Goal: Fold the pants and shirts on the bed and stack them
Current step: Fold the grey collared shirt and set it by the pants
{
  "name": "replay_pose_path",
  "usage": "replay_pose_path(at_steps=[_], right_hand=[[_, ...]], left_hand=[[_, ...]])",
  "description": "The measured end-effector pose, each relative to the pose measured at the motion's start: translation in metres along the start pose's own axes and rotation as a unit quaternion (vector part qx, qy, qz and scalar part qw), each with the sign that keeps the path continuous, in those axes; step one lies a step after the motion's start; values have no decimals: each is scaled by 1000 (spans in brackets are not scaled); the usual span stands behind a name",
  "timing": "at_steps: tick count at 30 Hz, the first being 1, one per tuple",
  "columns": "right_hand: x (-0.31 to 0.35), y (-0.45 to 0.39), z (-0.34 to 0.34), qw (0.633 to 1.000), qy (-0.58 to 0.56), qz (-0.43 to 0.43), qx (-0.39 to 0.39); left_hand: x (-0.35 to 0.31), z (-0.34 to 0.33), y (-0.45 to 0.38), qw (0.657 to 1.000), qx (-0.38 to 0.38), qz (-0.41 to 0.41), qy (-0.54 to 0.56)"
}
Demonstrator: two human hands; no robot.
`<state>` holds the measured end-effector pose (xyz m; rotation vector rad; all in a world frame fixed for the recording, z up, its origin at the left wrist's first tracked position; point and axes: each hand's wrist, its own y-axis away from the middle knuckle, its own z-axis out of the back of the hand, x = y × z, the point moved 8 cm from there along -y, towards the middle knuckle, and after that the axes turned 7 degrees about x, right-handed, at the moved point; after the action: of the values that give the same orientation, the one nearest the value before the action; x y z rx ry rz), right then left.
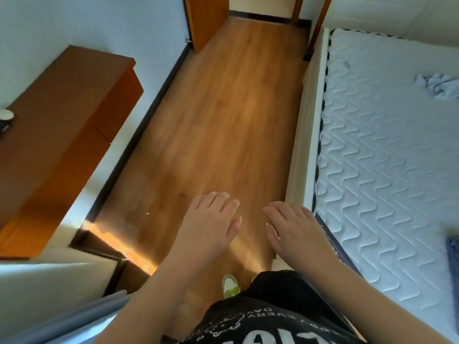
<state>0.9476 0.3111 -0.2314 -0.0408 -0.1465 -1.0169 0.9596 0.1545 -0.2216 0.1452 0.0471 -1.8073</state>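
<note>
My left hand (208, 223) and my right hand (296, 225) hover side by side over the wooden floor, palms down, fingers straight, holding nothing. The bed's white quilted mattress (382, 157) runs along the right. A crumpled pale garment (438, 86) lies on it at the far right edge of view. A blue piece of cloth (453, 259) shows at the right edge, lower down, mostly cut off. Neither hand touches any clothing.
A wooden floor (218, 120) aisle runs between the bed and the white wall. A brown wooden cabinet (62, 135) stands at left with a small white cup (6, 114) on top. An orange door frame (206, 18) is at the far end. My shoe (231, 285) is below.
</note>
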Motion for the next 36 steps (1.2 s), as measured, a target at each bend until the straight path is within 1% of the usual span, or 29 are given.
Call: replay_pose_path(at_steps=[3,6,10,15,20,25,28,30,32,34,36], right_hand=[[-2,-14,-1,1000,-12,-5,6],[-12,-29,1,1000,-14,-2,-7],[-37,-59,2,1000,-19,0,-14],[-79,-111,2,999,-36,-17,-15],[-132,-164,9,998,-48,-43,-2],[-169,-219,17,998,-43,-34,19],[-180,-259,21,997,-52,-35,39],[-181,-290,23,998,-51,-28,38],[-182,-324,25,998,-51,-20,26],[-181,-363,21,999,-40,-14,31],[-180,-400,16,999,-30,-1,31]], left_hand=[[18,2,-2,1000,-2,12,3],[34,3,-10,1000,7,20,-10],[48,2,-40,999,18,23,-20],[47,1,-116,1000,17,-5,-12],[40,-5,-198,997,65,-42,-11],[58,8,-262,996,84,-24,-3],[83,15,-293,996,90,11,16],[102,17,-318,996,83,17,15],[123,17,-346,997,75,-6,13],[148,13,-376,996,68,-50,-7],[179,10,-406,993,76,-87,-29]])
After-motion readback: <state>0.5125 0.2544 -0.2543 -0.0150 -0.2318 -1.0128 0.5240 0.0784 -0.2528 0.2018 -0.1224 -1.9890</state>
